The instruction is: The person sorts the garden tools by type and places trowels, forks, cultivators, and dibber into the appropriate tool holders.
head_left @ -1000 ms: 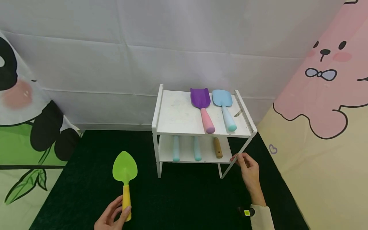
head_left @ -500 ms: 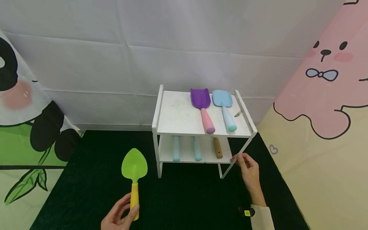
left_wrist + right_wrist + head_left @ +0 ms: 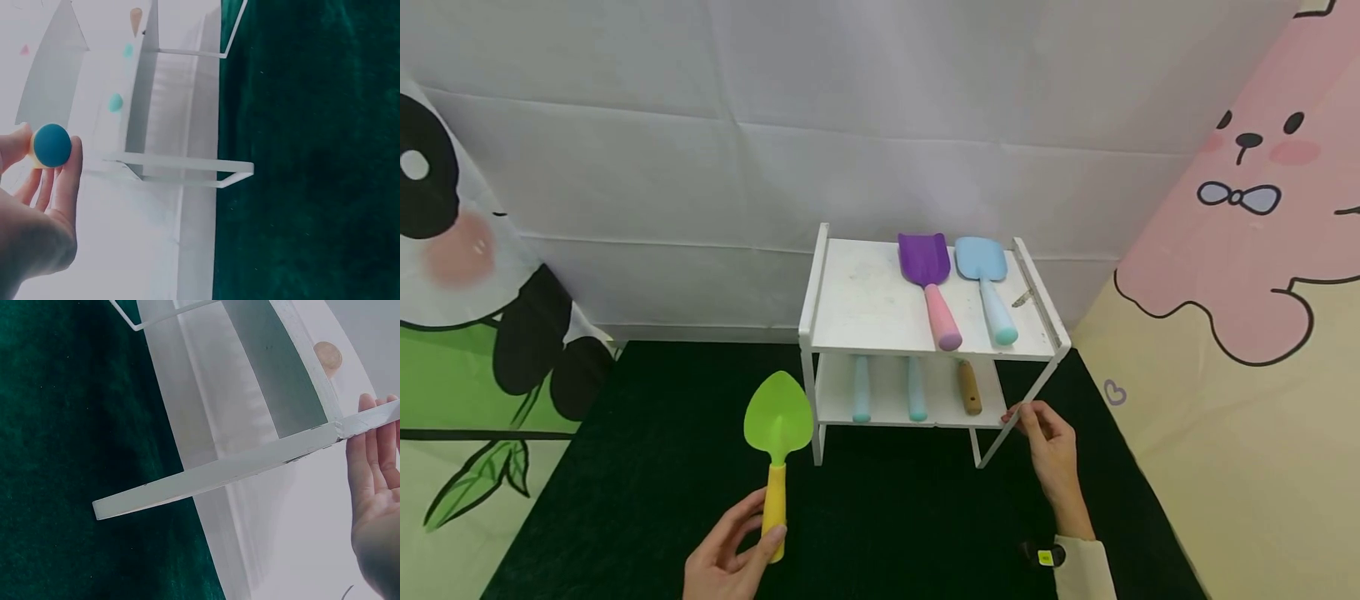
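left hand [image 3: 34,206] pinching teal-tipped handle [image 3: 51,145], perhaps

A purple shovel [image 3: 927,275] and a blue shovel [image 3: 984,271] lie side by side on the top shelf.

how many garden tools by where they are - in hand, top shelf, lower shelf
In left hand: 1, green plastic trowel with yellow handle
Top shelf: 2, purple scoop with pink handle, light blue spade
Lower shelf: 3, two teal handles, one wooden handle
Total: 6
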The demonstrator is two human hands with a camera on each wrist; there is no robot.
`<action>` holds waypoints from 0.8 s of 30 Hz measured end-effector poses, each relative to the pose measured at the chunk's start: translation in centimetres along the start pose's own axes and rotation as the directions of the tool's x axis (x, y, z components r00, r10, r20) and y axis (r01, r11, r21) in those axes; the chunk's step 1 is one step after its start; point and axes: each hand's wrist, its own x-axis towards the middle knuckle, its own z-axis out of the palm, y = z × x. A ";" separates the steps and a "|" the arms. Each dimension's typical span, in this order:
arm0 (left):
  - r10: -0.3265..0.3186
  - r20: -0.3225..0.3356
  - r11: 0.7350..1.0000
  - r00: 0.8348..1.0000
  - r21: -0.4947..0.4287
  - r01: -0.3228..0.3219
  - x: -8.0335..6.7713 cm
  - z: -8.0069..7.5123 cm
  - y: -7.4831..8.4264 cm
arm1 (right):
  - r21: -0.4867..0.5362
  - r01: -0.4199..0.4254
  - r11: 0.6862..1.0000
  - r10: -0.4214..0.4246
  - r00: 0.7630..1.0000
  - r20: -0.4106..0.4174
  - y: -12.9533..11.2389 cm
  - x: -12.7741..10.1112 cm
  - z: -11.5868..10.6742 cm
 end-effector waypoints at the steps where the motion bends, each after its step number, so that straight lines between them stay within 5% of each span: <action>1: 0.000 0.003 1.000 1.000 -0.004 0.000 0.0 0.1 0.2 | 0.003 -0.004 1.000 0.004 1.000 -0.003 0.0 0.0 0.0; 24: 0.135 0.124 0.982 0.983 -0.147 -0.117 -0.6 1.7 5.8 | 0.001 -0.002 1.000 0.002 1.000 0.015 -0.2 -0.1 -0.1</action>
